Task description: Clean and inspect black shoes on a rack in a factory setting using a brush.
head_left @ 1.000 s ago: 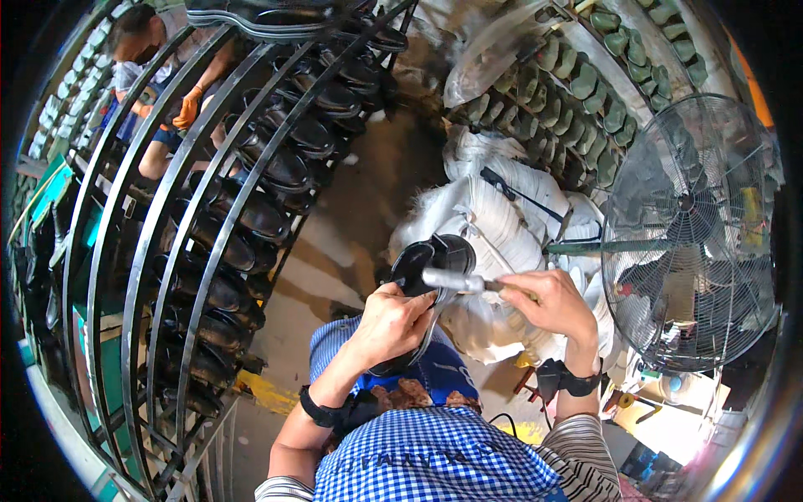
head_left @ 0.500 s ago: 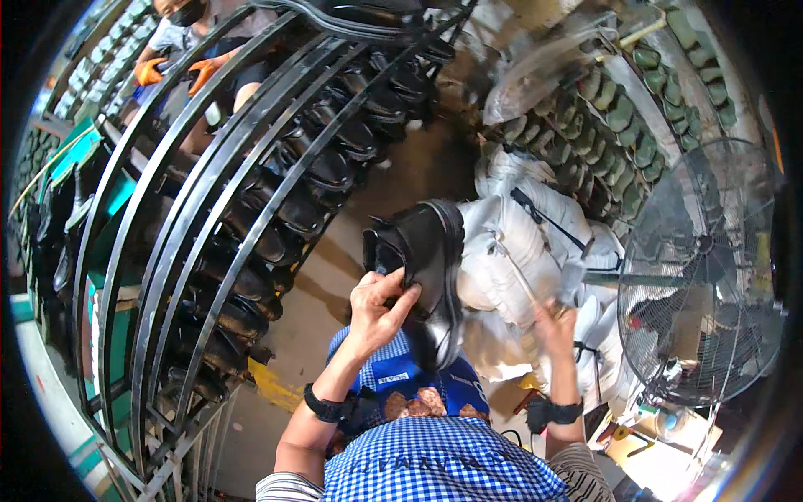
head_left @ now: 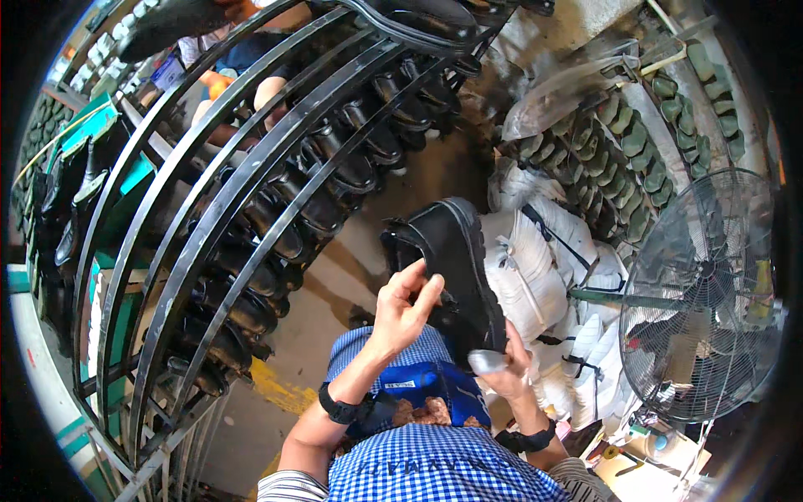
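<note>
A black shoe (head_left: 458,263) is held up in front of my blue checked apron (head_left: 435,456), its thick sole edge facing right and its opening facing left. My left hand (head_left: 403,311) is closed at the opening, thumb and fingers on the shoe's upper. Lower down, at the other end of the shoe, my right hand (head_left: 512,370) has its fingers bent beside the sole edge. A pale, shiny, blurred shape shows by that thumb; I cannot tell what it is. Part of the shoe's lower end is dark and partly covered by the hands.
A curved black metal rack (head_left: 288,142) with rows of black shoes fills the left. White wrapped bundles (head_left: 535,293) are piled close on the right, beside a large fan (head_left: 703,293). Green-grey sole-shaped pieces (head_left: 623,138) stand in rows behind. Another person (head_left: 268,92) sits beyond the rack.
My right hand has come down and left from beside the white bundles to the shoe's lower end. The shoe and left hand have shifted right, and the view has moved slightly.
</note>
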`<control>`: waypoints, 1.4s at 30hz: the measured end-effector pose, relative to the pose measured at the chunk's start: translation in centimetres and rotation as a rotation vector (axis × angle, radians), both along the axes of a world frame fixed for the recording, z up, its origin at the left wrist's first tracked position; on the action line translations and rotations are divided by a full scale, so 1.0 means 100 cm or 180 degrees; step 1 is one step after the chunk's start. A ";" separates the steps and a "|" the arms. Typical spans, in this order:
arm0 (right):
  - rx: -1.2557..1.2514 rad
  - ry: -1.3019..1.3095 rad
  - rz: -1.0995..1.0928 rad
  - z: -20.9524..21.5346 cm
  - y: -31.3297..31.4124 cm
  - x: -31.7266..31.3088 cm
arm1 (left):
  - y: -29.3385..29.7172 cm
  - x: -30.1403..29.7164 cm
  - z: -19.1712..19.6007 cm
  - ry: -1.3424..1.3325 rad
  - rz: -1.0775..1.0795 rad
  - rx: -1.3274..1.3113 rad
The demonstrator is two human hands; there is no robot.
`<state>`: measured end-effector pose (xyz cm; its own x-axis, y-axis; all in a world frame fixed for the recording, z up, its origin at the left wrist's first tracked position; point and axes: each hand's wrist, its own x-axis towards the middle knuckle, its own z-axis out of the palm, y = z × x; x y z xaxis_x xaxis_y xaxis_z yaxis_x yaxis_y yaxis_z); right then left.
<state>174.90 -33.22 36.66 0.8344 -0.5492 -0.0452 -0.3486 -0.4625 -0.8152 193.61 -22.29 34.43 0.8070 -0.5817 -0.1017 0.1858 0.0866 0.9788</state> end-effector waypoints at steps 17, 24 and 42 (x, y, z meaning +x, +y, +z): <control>-0.1708 0.0092 0.0179 0.009 -0.004 -0.012 | 0.003 0.019 0.017 0.1059 0.1108 -0.0135; 0.0902 -0.0449 -0.1134 -0.031 -0.049 0.006 | -0.015 0.041 -0.007 -0.0871 0.0450 0.0795; 0.2639 -0.0846 -0.1081 -0.212 -0.443 0.295 | -0.036 0.063 -0.196 0.1923 -0.0593 0.2418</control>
